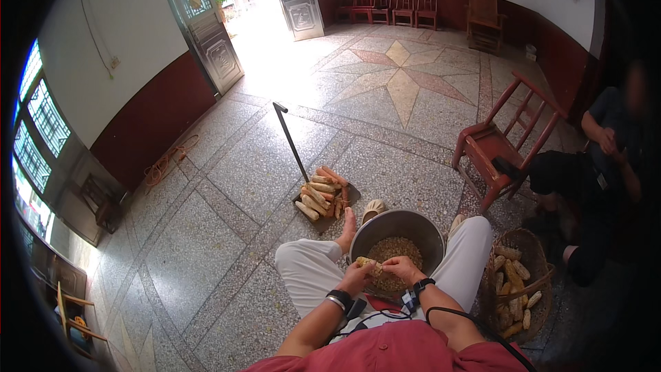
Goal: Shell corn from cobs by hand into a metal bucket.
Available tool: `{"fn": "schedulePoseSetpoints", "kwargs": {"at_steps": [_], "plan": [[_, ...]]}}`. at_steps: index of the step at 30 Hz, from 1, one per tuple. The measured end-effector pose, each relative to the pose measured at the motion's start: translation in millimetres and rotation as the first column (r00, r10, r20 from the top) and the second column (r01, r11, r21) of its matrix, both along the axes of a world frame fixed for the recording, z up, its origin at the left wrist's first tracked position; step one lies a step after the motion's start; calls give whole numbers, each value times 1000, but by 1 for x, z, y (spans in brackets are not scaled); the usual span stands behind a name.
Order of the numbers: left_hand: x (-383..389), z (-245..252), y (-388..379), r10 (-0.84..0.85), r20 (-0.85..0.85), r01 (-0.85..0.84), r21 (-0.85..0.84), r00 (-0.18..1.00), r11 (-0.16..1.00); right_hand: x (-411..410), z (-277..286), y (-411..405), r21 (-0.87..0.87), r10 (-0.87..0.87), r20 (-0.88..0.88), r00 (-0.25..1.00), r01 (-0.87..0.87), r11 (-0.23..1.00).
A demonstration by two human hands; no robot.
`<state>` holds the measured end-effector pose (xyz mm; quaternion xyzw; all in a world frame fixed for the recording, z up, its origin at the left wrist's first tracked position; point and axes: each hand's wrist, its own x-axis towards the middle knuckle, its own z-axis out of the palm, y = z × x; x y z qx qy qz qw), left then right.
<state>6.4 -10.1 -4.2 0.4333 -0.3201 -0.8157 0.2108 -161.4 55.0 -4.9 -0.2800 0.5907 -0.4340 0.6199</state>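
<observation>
My left hand [355, 277] grips a partly stripped corn cob [367, 263] over the near side of a large metal pot [438, 232]. Fingers of my right hand [404, 270] press at the cob's right end; whether they also pinch loose kernels is too small to tell. Many pale yellow kernels [396, 252] cover the pot's bottom. The pot stands between my legs. To my right, a wicker basket [548, 272] with a handle holds several ears of corn [515, 289]. Beyond my bare foot, a long-handled dustpan [353, 195] carries a heap of stripped cobs [319, 196].
A red wooden chair [493, 147] stands ahead right, with a dark object on its seat. Another person [604, 165] sits at the right, beyond the basket. An orange cord [170, 160] lies by the left wall. Small red chairs [395, 6] line the far wall beside an open doorway.
</observation>
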Motion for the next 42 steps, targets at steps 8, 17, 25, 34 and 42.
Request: {"fn": "schedulePoseSetpoints", "kwargs": {"at_steps": [8,17,25,34,42], "plan": [[1,-1,-3,-46,7,46,18,999,999,-2,-6,0,-12,31,-30,999,-32,999],[2,-6,-5,-34,10,34,35,999,999,0,-2,0,-44,16,-58,998,-19,999],[1,-4,-5,-27,15,27,42,1000,999,2,2,-2,-58,32,-107,994,-39,998],[0,-8,-4,-9,19,8,7,1000,1000,3,5,-3,-71,48,-139,989,-59,996],[-1,7,-1,-27,14,27,10,1000,1000,0,-15,-6,-114,7,-128,992,-22,993]]}}
